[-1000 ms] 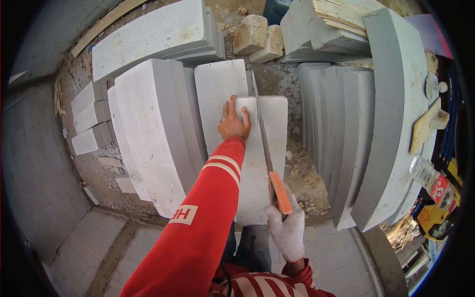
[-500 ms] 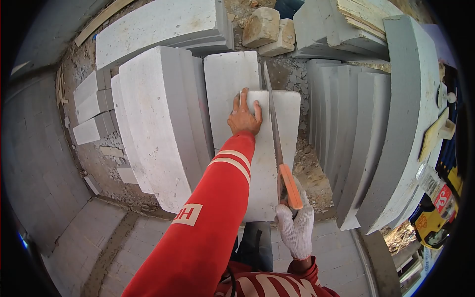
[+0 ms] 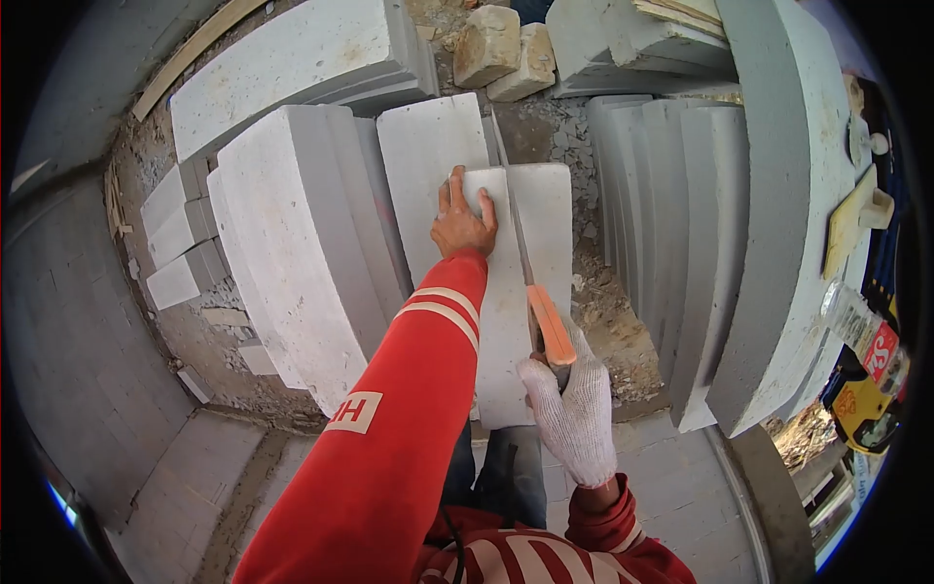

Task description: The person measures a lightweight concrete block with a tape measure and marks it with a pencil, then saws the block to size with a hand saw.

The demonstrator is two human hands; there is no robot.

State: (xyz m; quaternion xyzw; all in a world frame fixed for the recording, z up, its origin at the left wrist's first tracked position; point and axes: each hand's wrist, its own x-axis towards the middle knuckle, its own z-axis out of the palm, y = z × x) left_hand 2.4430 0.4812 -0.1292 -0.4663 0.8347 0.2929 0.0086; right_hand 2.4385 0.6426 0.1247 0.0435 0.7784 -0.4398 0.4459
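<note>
A long hand saw (image 3: 519, 219) with an orange handle runs lengthwise over a pale block (image 3: 506, 321), its blade in a cut line between two parts of the block. My gloved right hand (image 3: 576, 409) is closed round the saw's handle. My bare left hand (image 3: 465, 216) presses on the block just left of the blade, fingers spread and bent over its surface. Beneath and beyond my left hand lies another pale block (image 3: 428, 131). How deep the blade sits is hard to tell.
Stacked blocks (image 3: 282, 234) stand on the left, and more (image 3: 671, 224) line the right. Two rough tan blocks (image 3: 486, 47) sit at the far side. A plastic bottle (image 3: 856, 316) and a yellow item (image 3: 861, 414) are at the far right.
The saw and my right hand have pushed slightly forward along the cut. My left hand keeps its place on the block. The whole view has shifted a little.
</note>
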